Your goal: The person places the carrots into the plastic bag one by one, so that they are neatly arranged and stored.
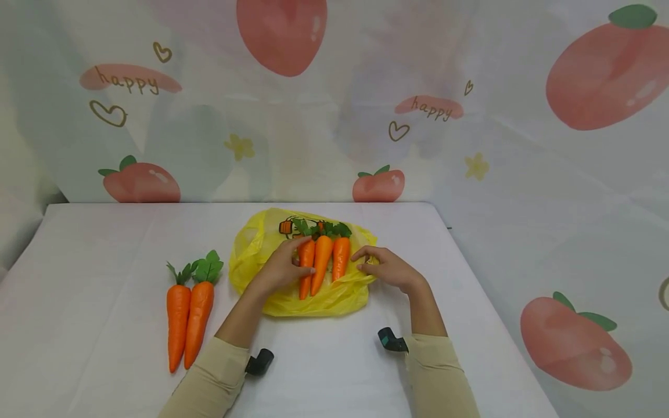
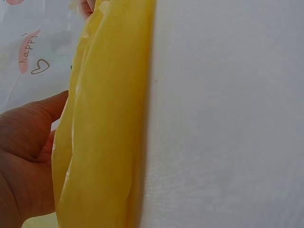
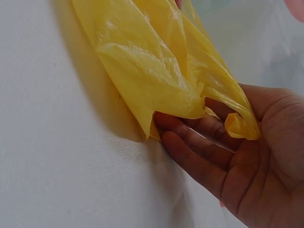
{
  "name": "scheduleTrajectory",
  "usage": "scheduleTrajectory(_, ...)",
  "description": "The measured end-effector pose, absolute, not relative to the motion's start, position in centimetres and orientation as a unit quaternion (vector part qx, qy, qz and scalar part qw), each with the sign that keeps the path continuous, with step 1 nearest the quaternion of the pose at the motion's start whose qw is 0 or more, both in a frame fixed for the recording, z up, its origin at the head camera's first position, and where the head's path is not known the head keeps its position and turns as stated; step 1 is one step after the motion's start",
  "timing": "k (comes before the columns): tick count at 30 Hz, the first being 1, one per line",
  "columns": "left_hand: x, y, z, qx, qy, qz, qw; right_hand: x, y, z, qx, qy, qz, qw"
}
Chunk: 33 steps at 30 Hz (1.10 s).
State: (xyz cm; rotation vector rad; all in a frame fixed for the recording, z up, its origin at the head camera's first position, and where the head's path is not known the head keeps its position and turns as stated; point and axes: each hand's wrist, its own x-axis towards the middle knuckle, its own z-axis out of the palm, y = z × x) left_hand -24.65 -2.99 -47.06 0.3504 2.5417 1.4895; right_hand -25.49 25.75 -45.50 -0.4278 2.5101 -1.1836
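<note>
A yellow plastic bag (image 1: 319, 299) lies crumpled at the table's middle, with three orange carrots side by side on it. My left hand (image 1: 290, 262) reaches in from the left, and its thumb and forefinger curl round the leftmost carrot (image 1: 306, 258). The middle carrot (image 1: 321, 261) and the right carrot (image 1: 341, 258) lie untouched. My right hand (image 1: 372, 261) holds the bag's right edge. In the right wrist view, the right hand's fingers (image 3: 199, 147) lie under a fold of the bag (image 3: 152, 71). The left wrist view shows the left hand (image 2: 23, 152) beside the bag (image 2: 109, 118).
Two more carrots (image 1: 188, 316) with green leaves lie together on the white table (image 1: 104, 249), left of the bag. A cloth backdrop printed with peaches hangs behind and to the right. The table's right edge (image 1: 486, 290) runs close to my right arm.
</note>
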Motion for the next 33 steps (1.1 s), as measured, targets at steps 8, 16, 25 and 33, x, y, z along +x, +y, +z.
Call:
scheduleTrajectory(8,-24.4,-3.3,-46.6,0.105,0.843,0.519,0.095,-25.5,25.8,-45.5,-0.153,0.883,-0.413,0.165)
scheduleTrajectory(16,-24.3,-3.7,-46.5,0.101,0.844,0.519,0.093,-25.5,26.0,-45.6,-0.149,0.884,-0.41,0.166)
scheduleTrajectory(25,-23.9,-4.4,-46.2,0.097,0.828,0.547,0.079,-25.5,25.9,-45.4,-0.15,0.885,-0.408,0.167)
scheduleTrajectory(33,-23.4,-4.9,-46.0,0.088,0.827,0.55,0.079,-25.6,26.0,-45.5,-0.143,0.887,-0.406,0.168)
